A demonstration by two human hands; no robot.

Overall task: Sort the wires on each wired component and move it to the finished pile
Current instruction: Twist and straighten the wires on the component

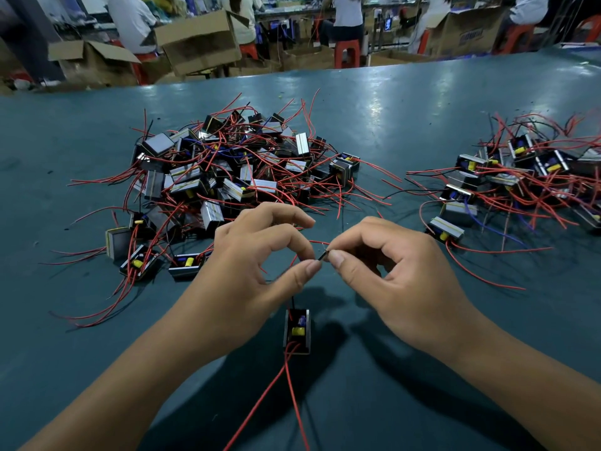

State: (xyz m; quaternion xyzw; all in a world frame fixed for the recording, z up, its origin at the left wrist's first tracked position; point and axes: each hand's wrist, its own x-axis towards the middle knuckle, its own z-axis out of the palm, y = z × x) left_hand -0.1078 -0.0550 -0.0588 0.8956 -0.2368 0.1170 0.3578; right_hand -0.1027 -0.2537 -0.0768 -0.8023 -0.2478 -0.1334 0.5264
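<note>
A: Where's the part?
B: Wired component [297, 332] lies on worktop [406, 125], 6 o'clock. Left hand [253, 271] & right hand [400, 275] each pinch its wire ends [323, 254].
A: Any words?
B: Box [471, 35] print at 1 o'clock, too blurry.

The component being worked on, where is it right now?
In the head view, the component lies on the green table at centre, near the person, just below the left hand and right hand pinching its wire ends.
</note>
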